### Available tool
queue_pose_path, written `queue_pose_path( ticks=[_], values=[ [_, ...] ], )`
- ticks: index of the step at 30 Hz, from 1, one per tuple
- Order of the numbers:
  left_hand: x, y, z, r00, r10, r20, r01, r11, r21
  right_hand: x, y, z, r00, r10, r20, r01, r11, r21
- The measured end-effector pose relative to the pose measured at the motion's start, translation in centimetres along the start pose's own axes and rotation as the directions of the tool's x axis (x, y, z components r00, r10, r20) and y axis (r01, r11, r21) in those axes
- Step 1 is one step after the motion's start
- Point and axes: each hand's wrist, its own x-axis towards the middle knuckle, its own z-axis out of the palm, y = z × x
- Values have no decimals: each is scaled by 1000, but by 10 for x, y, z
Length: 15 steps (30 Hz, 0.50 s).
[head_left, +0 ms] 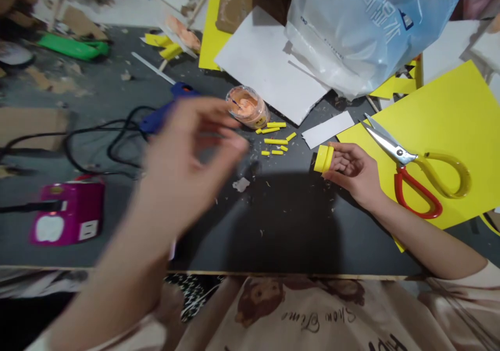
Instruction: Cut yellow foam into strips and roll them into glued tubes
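Dark grey tabletop (273, 226), strewn w/ scraps & craft mat'ls. Short ridged yellow cylinder (322, 159) right of ctr, in R hand (357, 171), gripped at one end btwn thumb & fingers. White card strip (328, 129) just beyond it; short yellow sticks (275, 141) to its left. L hand (179, 150) raised, motion-blurred, fingers bent, small gap btwn thumb & fingertips; near open clear jar (261, 117) of peach paste (246, 107). Blue glue gun (154, 119) partly hidden behind L hand. Red/yellow-handled scissors (400, 155) on yellow sheet (464, 116), R of R hand. Farther: white sheet (265, 59) behind jar, printed plastic bag (363, 33) partly over it. Far L: magenta box (74, 205) w/ blk cord (29, 207).
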Motion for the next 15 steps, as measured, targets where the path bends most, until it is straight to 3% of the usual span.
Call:
queue_pose_path(
  ticks=[1,3,6,9,12,15],
  values=[
    [-11,6,23,999,27,21,-24,990,-139,-1,1,1,1000,-26,7,26,1000,-16],
    [-27,13,66,988,-44,145,96,920,-380,-4,4,2,996,-81,25,83,995,-58],
    [-32,16,104,969,-101,223,213,797,-566,-9,9,2,988,-148,47,153,980,-127],
    [-22,22,113,928,-113,354,326,705,-630,-11,13,0,981,-185,66,195,961,-198],
    [-11,29,111,914,-136,382,377,632,-677,-12,15,-1,974,-218,54,224,933,-283],
    [-5,29,112,915,-155,372,382,627,-679,-11,15,0,966,-256,35,254,915,-315]
  ],
)
